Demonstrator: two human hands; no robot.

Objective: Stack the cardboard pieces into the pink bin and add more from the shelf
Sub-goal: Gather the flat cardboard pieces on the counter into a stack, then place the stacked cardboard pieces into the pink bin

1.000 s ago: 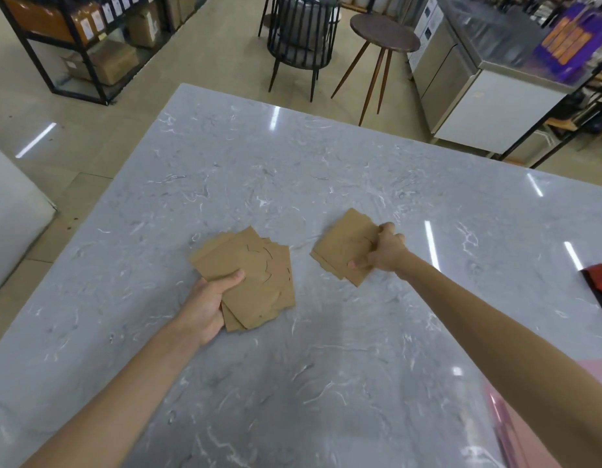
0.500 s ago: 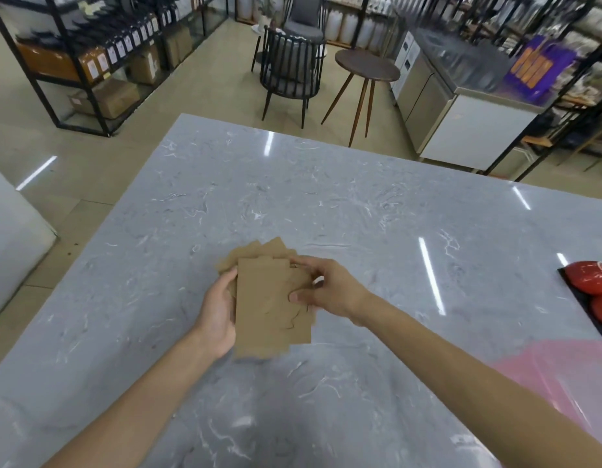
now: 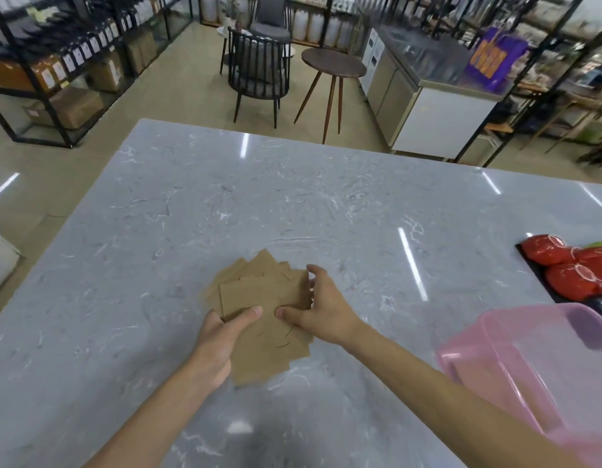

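Note:
A fanned pile of brown cardboard pieces (image 3: 259,298) is gathered at the middle of the grey marble table (image 3: 292,204). My left hand (image 3: 222,342) grips the pile's near left side, thumb on top. My right hand (image 3: 321,307) presses the right side, thumb on the top piece and fingers curled round the far edge. The translucent pink bin (image 3: 529,359) stands at the near right of the table, apart from both hands.
A black tray (image 3: 542,285) with red wrapped items (image 3: 569,268) sits at the table's right edge behind the bin. Beyond the table stand a black chair (image 3: 259,69), a round stool table (image 3: 333,65), a steel counter (image 3: 427,106) and a shelf rack with boxes (image 3: 73,79).
The two separate piles were brought together into one. My right hand carried its pieces left onto the pile in my left hand. The view has tilted up, showing the pink bin.

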